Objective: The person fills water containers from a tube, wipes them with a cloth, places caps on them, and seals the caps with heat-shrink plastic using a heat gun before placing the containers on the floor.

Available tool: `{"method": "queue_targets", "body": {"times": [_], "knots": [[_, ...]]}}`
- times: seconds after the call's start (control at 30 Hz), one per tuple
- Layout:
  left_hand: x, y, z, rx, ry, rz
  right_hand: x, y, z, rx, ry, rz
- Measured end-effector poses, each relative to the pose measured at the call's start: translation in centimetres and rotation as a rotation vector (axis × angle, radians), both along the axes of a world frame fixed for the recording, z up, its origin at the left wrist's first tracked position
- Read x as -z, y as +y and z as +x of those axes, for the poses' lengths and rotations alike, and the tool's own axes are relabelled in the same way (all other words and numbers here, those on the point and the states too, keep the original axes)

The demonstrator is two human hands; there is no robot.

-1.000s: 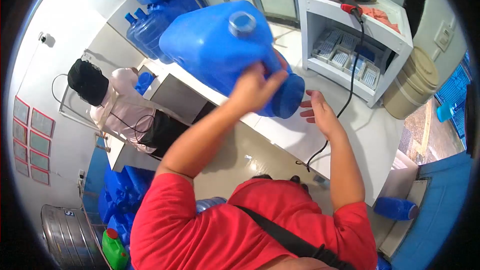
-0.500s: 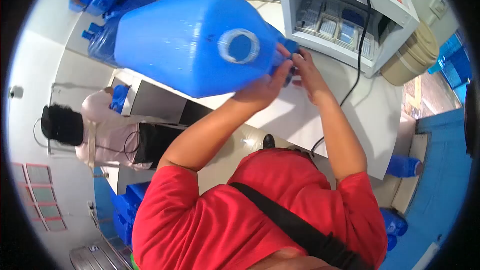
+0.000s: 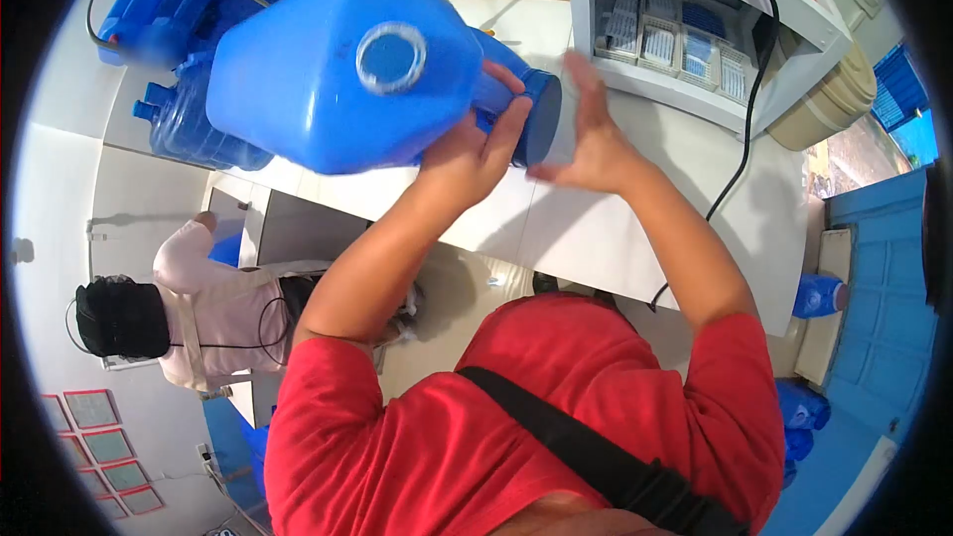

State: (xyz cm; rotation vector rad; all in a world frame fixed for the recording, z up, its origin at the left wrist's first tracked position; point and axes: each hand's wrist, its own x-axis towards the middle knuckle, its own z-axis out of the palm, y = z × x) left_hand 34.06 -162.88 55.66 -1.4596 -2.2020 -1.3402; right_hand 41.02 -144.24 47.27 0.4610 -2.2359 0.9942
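A large blue water jug lies tilted above the white counter, its capped end toward the right. On its side is a round blue spot with a whitish ring. A wide dark blue cap covers the end. My left hand is wrapped around the jug's handle by the neck; part of its grip is hidden behind the plastic. Just right of the cap, my right hand has its fingers spread, slightly blurred, with nothing in them.
The white counter carries a white shelf unit with small baskets. A black cable hangs down over it. More blue jugs and a clear blue bottle stand at upper left. A co-worker bends at the left.
My right hand has come off the jug's end and opened. The jug has shifted left in view and turned, so the wide cap shows now. The co-worker has moved slightly lower in view.
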Motion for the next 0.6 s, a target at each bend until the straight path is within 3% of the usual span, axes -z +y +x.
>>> {"method": "queue_targets", "body": {"times": [0.07, 0.13, 0.2, 0.23, 0.33, 0.37, 0.47, 0.5, 0.57, 0.6], "knots": [[1.5, -0.2, 0.1, 0.013, -0.073, 0.046, 0.2, 1.0, -1.1, 0.045, -0.730, -0.826], [2.4, -0.4, 0.7, 0.038, 0.046, -0.025, 0.6, 1.0, -1.2, 0.075, -1.092, -1.258], [2.6, -0.2, 0.3, 0.089, 0.049, 0.016, 0.3, 1.3, -1.4, -0.023, -0.866, -0.575], [2.6, -0.3, -0.2, 0.093, 0.068, -0.019, 1.1, 1.0, -1.7, -0.022, -0.867, -0.576], [2.1, -0.3, 0.0, 0.125, 0.076, -0.027, 4.7, -1.1, -2.7, 0.123, -0.324, -0.676], [2.0, -0.3, 0.4, 0.155, 0.062, -0.001, 4.7, -1.8, -2.4, -0.054, -0.586, -0.960], [3.2, 0.0, -0.2, 0.120, 0.219, -0.025, 4.8, -2.1, -2.3, -0.068, -0.591, -0.921], [4.1, -0.3, -1.5, 0.132, 0.045, -0.020, 4.8, -2.1, -2.1, -0.072, -0.600, -0.919], [7.3, -1.6, -7.2, 0.029, 0.357, -0.166, 4.8, -1.8, -1.4, 0.487, -0.252, -0.130], [7.9, -2.4, -9.7, -0.060, 0.535, -0.268, 4.6, -1.6, -1.2, 0.519, -0.281, -0.224]]}}
